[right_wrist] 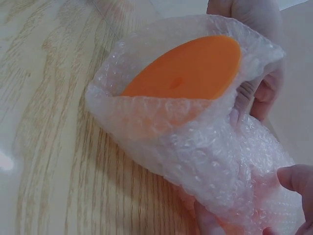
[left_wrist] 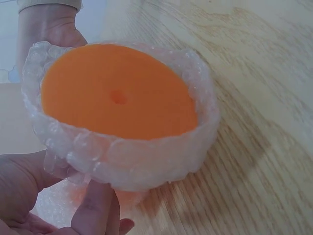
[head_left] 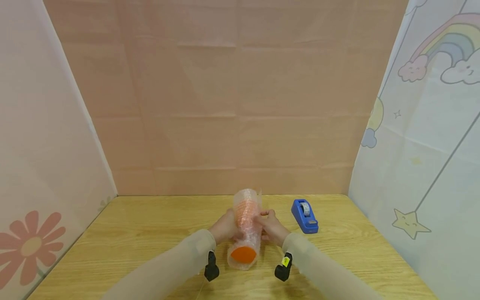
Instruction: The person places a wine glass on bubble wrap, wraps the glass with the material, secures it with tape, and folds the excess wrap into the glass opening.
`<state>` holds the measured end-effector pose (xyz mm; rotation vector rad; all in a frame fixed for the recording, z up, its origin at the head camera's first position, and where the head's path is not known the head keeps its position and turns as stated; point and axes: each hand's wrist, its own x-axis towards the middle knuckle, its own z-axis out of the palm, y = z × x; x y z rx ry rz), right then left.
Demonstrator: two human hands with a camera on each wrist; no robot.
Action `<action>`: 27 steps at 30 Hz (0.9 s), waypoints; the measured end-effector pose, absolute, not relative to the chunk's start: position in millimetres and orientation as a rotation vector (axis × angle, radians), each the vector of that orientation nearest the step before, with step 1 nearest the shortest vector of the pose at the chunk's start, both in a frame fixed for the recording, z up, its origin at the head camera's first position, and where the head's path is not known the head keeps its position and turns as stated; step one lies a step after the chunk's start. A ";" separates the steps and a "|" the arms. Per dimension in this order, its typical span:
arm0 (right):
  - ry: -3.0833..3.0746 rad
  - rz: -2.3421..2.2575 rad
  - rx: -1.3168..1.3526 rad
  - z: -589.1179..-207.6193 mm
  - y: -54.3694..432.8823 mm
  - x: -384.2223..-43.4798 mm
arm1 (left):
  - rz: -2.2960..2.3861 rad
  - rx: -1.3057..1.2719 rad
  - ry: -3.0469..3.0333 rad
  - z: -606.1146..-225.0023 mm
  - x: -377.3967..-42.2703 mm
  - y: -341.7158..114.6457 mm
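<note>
An orange object lies lengthwise on the table, rolled in clear bubble wrap (head_left: 248,208). Its flat rounded orange end (head_left: 243,255) faces me, with a small dimple in the middle, and the wrap stands out past it as a loose rim. From the left my left hand (head_left: 225,227) grips the roll; in the left wrist view its thumb and fingers pinch the bubble wrap (left_wrist: 132,159) below the rim. My right hand (head_left: 273,228) holds the roll's right side, thumb on top and a finger (right_wrist: 208,220) against the lower side. The orange object's far part shows only blurrily through the bubbles.
A blue tape dispenser (head_left: 305,216) with a roll of tape stands to the right of the roll on the wooden table (head_left: 150,233). A plain pinkish backdrop (head_left: 236,104) rises behind the table, and printed panels flank both sides.
</note>
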<state>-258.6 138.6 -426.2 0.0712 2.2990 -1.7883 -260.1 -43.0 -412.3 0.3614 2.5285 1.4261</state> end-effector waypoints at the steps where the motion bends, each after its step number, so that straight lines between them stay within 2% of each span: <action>1: 2.300 -1.786 0.069 -426.2 138.7 -258.6 | 1.423 0.382 2.516 -412.8 -260.3 -43.7; 27: 2.218 -1.785 0.101 -421.7 145.1 -261.8 | 1.429 0.296 2.423 -410.2 -258.1 -45.7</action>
